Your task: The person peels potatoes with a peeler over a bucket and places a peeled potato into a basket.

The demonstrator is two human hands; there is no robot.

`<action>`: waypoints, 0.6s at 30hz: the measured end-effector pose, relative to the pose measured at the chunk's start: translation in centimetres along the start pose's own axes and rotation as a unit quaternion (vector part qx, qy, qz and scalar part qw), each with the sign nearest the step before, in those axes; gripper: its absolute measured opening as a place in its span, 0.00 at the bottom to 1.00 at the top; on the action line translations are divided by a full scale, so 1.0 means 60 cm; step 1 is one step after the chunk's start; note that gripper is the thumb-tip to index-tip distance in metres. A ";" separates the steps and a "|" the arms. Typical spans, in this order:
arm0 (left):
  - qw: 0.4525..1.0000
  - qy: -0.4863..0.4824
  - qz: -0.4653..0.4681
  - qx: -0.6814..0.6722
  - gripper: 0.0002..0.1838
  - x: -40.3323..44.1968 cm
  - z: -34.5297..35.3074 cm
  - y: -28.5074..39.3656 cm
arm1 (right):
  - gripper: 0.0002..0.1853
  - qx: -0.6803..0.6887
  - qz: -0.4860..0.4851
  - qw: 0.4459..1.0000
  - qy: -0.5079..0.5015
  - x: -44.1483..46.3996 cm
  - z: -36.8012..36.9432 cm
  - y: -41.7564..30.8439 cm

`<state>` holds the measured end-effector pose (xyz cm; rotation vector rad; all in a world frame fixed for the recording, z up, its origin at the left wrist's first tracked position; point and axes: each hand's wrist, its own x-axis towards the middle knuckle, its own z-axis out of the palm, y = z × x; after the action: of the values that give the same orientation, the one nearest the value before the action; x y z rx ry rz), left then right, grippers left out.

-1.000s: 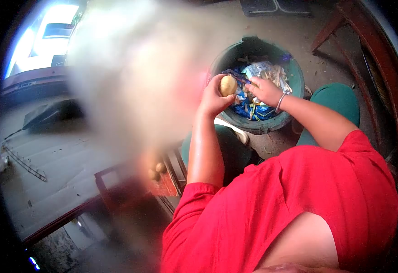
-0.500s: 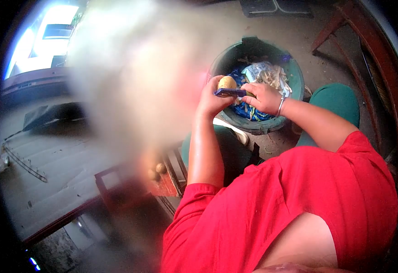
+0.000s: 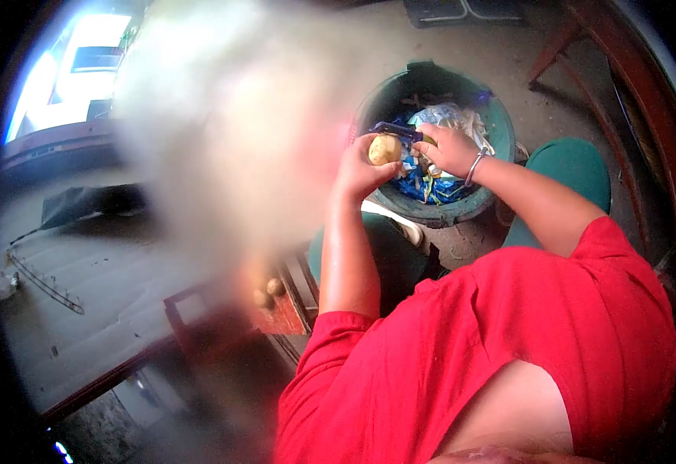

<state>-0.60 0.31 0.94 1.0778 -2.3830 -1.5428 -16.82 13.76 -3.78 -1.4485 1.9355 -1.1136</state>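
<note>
A pale yellow potato [image 3: 384,151] is gripped in my left hand [image 3: 357,168], fingers wrapped round its side. My right hand [image 3: 454,151], with a metal bracelet at the wrist, closes round the handle of a dark blue peeler [image 3: 396,130]. The peeler's head lies at the far side of the potato; whether the blade touches it I cannot tell. Both hands are over a green bin [image 3: 500,116], which holds peelings [image 3: 473,124], blue plastic and crumpled white and blue wrapping.
To the left, two round potatoes [image 3: 268,291] sit on a red wooden stool or box. A grey-topped table [image 3: 83,271] carries a dark object [image 3: 94,203]. Brown wooden furniture [image 3: 647,108] stands at the right. A large pale blur hides the upper middle left.
The peeler has moved from the near side of the potato to its far side, carried by my right hand. More of the potato's surface shows now.
</note>
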 end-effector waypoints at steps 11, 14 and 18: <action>0.998 0.015 0.067 -0.001 0.33 -0.006 -0.001 0.012 | 0.23 -0.014 0.156 0.974 -0.162 -0.004 0.041 0.075; 0.999 0.025 0.046 -0.003 0.34 -0.002 0.001 -0.004 | 0.21 0.112 0.193 0.967 -0.124 0.001 0.002 0.017; 0.998 0.032 0.053 -0.008 0.35 -0.002 0.001 -0.005 | 0.20 0.147 0.113 0.981 -0.056 0.002 0.015 0.019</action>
<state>-0.38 0.36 0.72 0.9650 -2.3415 -1.4676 -16.79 13.46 -5.20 -1.0800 1.7232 -1.1307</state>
